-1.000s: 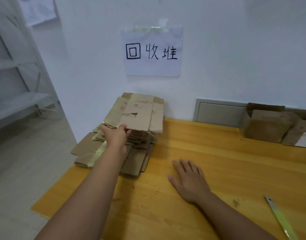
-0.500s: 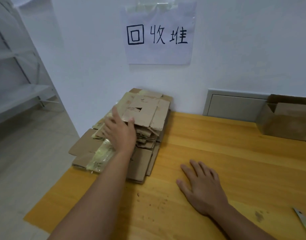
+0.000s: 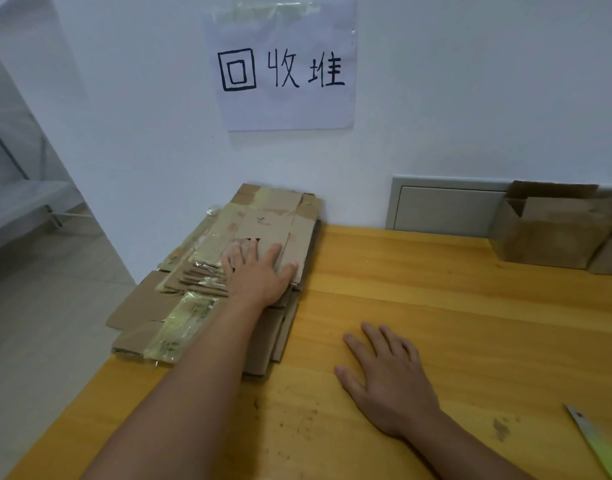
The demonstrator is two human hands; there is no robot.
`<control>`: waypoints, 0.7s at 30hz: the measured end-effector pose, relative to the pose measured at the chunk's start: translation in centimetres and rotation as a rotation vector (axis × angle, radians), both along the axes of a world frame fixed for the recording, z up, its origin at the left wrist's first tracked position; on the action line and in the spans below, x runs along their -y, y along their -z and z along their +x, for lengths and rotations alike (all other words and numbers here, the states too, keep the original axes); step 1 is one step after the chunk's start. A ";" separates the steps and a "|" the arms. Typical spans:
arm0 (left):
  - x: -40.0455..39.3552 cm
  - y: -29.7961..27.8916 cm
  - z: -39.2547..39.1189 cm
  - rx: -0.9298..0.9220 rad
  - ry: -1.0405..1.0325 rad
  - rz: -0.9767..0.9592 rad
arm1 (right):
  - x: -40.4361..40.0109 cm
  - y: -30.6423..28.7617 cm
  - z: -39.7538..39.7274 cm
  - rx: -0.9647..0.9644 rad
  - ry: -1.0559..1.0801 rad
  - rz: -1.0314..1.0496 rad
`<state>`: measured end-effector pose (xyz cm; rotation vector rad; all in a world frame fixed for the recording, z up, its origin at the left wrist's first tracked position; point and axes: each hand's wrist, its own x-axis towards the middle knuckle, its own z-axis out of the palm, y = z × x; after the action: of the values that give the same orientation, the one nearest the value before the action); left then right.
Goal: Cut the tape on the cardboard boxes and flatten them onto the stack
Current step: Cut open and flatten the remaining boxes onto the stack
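A person's left hand (image 3: 259, 275) lies palm-down, fingers (image 3: 251, 249) spread, pressing the stack of flattened cardboard boxes (image 3: 263, 220) at the wooden tabletop's (image 3: 436, 299) far-left corner against the wall, while the right hand (image 3: 391, 382) rests flat, fingers apart, on bare wood.

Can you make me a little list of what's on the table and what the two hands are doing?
table: yellow wood
stack: flattened cardboard with tape, at the table's left end by the wall
left hand: flat on top of the stack, fingers spread
right hand: flat on the bare table, holding nothing
boxes: still standing, at the far right by the wall
cutter: lying at the right edge, only partly in view, nobody touching it
sign: paper taped on the wall above the stack
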<state>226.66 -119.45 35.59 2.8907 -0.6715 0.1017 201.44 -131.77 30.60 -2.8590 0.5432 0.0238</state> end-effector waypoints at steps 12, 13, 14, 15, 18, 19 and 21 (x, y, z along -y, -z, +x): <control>-0.1 -2.6 -3.3 0.114 0.055 -0.158 | 0.0 -0.8 -0.6 0.074 -0.021 0.061; 0.2 -2.8 -4.7 0.145 0.075 -0.193 | 0.0 -0.9 -0.7 0.101 -0.005 0.066; 0.6 -2.8 -6.2 0.151 0.098 -0.221 | -0.1 -1.0 -0.8 0.132 0.013 0.060; 1.0 -2.7 -7.8 0.142 0.121 -0.241 | -0.2 -1.1 -0.9 0.162 0.025 0.041; 1.9 -1.7 -12.7 0.109 0.171 -0.240 | -0.5 -1.2 -1.2 0.221 -0.005 -0.028; 2.1 -1.4 -14.2 0.101 0.184 -0.246 | -0.4 -1.4 -1.2 0.217 -0.030 -0.025; 2.6 -0.9 -16.7 0.073 0.209 -0.261 | 0.6 -2.2 -1.6 0.159 -0.086 0.017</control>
<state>209.96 -122.06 36.53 2.5633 -0.8959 0.2488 199.83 -132.36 32.80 -2.8340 0.3863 -0.1819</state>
